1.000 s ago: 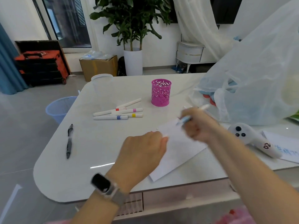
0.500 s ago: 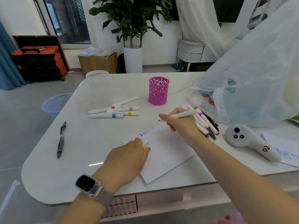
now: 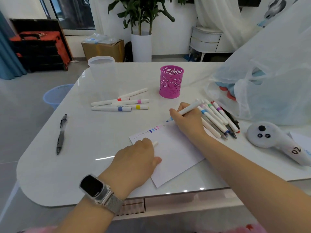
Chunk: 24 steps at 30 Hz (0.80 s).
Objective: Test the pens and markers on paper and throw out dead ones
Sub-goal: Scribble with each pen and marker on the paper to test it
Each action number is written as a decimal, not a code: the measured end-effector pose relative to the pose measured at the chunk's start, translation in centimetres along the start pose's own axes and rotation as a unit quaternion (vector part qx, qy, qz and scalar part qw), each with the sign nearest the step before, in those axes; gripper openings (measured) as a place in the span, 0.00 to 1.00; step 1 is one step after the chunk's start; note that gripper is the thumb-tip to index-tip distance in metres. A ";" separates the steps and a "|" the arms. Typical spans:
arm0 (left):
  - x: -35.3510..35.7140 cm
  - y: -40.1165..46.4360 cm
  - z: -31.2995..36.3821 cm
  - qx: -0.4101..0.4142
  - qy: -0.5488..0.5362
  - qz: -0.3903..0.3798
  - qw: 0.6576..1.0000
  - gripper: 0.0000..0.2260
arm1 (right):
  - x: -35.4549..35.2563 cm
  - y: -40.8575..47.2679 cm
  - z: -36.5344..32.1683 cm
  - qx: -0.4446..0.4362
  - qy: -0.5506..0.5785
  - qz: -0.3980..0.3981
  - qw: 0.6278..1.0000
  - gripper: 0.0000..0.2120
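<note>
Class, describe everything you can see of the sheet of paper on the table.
The sheet of paper is white, thin and flat, lying skewed on the table near its front edge. A row of small test squiggles, grey, blue and pink, runs along its far edge. The left hand rests on it, holding a white cap. The right hand brings a blue-tipped marker to its far corner.

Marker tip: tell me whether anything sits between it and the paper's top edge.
Nothing visible does. The right hand holds the marker with its blue tip at the paper beside the row of test squiggles; the left hand rests lower down.
</note>
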<state>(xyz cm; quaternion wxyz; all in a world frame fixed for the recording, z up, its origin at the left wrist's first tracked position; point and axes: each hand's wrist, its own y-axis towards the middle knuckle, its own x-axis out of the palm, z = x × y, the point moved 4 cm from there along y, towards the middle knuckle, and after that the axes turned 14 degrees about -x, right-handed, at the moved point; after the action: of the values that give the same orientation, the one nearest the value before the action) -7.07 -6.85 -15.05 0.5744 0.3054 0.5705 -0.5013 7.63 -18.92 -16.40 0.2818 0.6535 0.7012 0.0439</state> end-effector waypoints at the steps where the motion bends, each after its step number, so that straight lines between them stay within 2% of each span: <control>1: 0.0 0.0 0.0 0.001 0.004 0.002 1.000 0.13 | 0.1 0.0 0.1 -0.001 -0.004 -0.004 1.000 0.17; 13: 0.0 -0.1 0.3 0.010 0.027 0.006 1.000 0.15 | 0.6 0.2 0.2 -0.023 -0.056 -0.046 0.997 0.15; 24: 0.0 0.1 0.2 0.003 0.018 -0.003 1.000 0.15 | 0.1 0.1 -0.2 -0.005 -0.033 -0.023 0.999 0.16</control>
<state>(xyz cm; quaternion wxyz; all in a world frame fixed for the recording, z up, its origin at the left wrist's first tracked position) -6.92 -6.97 -15.07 0.5618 0.3147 0.5799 -0.4991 7.69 -18.79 -16.22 0.3087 0.6368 0.7063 0.0193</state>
